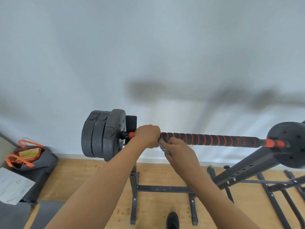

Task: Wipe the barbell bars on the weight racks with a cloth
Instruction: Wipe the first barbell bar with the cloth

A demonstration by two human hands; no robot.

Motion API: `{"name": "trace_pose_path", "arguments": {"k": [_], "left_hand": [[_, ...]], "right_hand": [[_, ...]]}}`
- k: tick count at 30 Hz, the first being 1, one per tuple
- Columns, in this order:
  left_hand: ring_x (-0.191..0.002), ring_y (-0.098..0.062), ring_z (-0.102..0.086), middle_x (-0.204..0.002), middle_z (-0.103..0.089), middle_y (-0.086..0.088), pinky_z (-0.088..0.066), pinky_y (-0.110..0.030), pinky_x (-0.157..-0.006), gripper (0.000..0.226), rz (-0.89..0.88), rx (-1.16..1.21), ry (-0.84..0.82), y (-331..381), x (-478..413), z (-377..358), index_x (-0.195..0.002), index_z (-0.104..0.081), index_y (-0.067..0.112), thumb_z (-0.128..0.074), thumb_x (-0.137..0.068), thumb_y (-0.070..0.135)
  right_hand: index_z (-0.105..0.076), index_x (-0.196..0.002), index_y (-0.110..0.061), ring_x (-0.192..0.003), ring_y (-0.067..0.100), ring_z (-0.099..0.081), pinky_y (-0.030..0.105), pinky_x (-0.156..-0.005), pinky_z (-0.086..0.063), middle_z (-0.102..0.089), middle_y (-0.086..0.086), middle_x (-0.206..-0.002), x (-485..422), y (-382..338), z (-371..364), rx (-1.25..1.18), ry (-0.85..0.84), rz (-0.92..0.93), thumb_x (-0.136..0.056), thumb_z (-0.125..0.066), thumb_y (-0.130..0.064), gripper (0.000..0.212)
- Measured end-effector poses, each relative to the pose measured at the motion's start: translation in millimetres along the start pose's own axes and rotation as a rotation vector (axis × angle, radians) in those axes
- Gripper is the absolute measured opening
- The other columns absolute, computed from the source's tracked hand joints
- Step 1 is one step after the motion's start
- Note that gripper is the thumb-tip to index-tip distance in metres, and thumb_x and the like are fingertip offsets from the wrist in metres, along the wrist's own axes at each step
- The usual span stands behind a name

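**Cloth held to the bar beside the left-hand plates**

The bar (pixel 214 140), wrapped in black and orange, lies across a black rack (pixel 134 187) that stands on the wooden floor (pixel 82 179). The left hand (pixel 147 135) grips the bar close to the stack of dark plates (pixel 99 134), its fingers curled right over it. Just beside it, the right hand (pixel 179 152) pinches a small grey cloth (pixel 163 147) in bent fingers, and the cloth touches the near side of the bar. A grey bag (pixel 33 156) with orange straps sits by the wall at far left.
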State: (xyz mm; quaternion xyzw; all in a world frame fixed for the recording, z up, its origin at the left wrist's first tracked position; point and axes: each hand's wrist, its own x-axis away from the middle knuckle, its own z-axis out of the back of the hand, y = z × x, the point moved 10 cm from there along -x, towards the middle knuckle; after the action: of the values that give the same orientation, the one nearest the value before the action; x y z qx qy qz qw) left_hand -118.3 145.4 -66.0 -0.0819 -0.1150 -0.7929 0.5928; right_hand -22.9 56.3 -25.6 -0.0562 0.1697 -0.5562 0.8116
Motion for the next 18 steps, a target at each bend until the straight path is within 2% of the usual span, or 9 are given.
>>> {"name": "trace_pose_path", "arguments": {"k": [3, 7, 10, 12, 13, 15, 18], "left_hand": [[-0.060, -0.021, -0.052, -0.066, -0.053, 0.002, -0.044, -0.028, -0.061, 0.022, -0.010, 0.040, -0.081, -1, -3, -2, -0.071, -0.050, 0.017, -0.068, -0.083, 0.020], [-0.065, -0.020, -0.057, -0.071, -0.056, 0.005, -0.046, -0.029, -0.064, 0.030, 0.024, 0.015, -0.022, -3, 0, 1, -0.073, -0.045, 0.022, -0.072, -0.080, 0.033], [-0.062, -0.017, -0.054, -0.072, -0.057, 0.005, -0.046, -0.029, -0.064, 0.024, 0.029, 0.002, 0.003, -1, 0, 3, -0.074, -0.045, 0.022, -0.065, -0.082, 0.031], [-0.062, -0.017, -0.055, -0.072, -0.058, 0.004, -0.047, -0.028, -0.064, 0.014, 0.018, 0.015, -0.047, 0, -2, 0, -0.076, -0.048, 0.020, -0.059, -0.083, 0.025], [-0.062, -0.018, -0.056, -0.071, -0.058, 0.004, -0.047, -0.028, -0.064, 0.010, 0.016, 0.028, -0.089, -1, -4, -2, -0.077, -0.050, 0.019, -0.058, -0.082, 0.023], [-0.060, -0.020, -0.056, -0.068, -0.059, 0.003, -0.046, -0.027, -0.064, 0.009, 0.024, 0.070, -0.191, -2, -5, -7, -0.077, -0.054, 0.016, -0.062, -0.078, 0.021], [-0.056, -0.024, -0.055, -0.065, -0.061, -0.002, -0.047, -0.029, -0.064, 0.012, 0.024, 0.133, -0.344, -1, -6, -16, -0.073, -0.060, 0.012, -0.068, -0.075, 0.021]], "right_hand": [[-0.069, -0.118, -0.034, -0.082, 0.011, -0.047, 0.031, -0.056, -0.050, -0.051, -0.011, -0.088, 6, 2, 13, 0.006, -0.046, 0.011, -0.096, -0.060, -0.023, 0.026], [-0.071, -0.105, -0.035, -0.083, 0.016, -0.053, 0.036, -0.060, -0.050, -0.055, -0.009, -0.089, -30, 25, 55, -0.042, 0.055, -0.083, -0.093, -0.061, -0.021, 0.021], [-0.073, -0.104, -0.032, -0.094, 0.016, -0.056, 0.036, -0.067, -0.052, -0.060, -0.011, -0.105, -63, 23, 35, -0.021, -0.082, -0.069, -0.092, -0.054, -0.019, 0.026], [-0.073, -0.105, -0.029, -0.098, 0.018, -0.052, 0.035, -0.068, -0.052, -0.062, -0.013, -0.114, -62, 12, 12, 0.046, -0.177, -0.031, -0.092, -0.049, -0.014, 0.030], [-0.071, -0.107, -0.027, -0.096, 0.017, -0.049, 0.034, -0.064, -0.050, -0.062, -0.013, -0.115, -57, 10, 6, 0.078, -0.171, -0.030, -0.092, -0.049, -0.011, 0.031], [-0.067, -0.116, -0.028, -0.093, 0.016, -0.043, 0.034, -0.056, -0.048, -0.060, -0.015, -0.112, -43, 9, 4, 0.085, -0.096, -0.047, -0.091, -0.051, -0.003, 0.039], [-0.060, -0.126, -0.028, -0.095, 0.016, -0.044, 0.034, -0.052, -0.049, -0.055, -0.016, -0.114, -19, 4, 7, 0.072, 0.001, -0.038, -0.088, -0.057, 0.002, 0.049]]}}
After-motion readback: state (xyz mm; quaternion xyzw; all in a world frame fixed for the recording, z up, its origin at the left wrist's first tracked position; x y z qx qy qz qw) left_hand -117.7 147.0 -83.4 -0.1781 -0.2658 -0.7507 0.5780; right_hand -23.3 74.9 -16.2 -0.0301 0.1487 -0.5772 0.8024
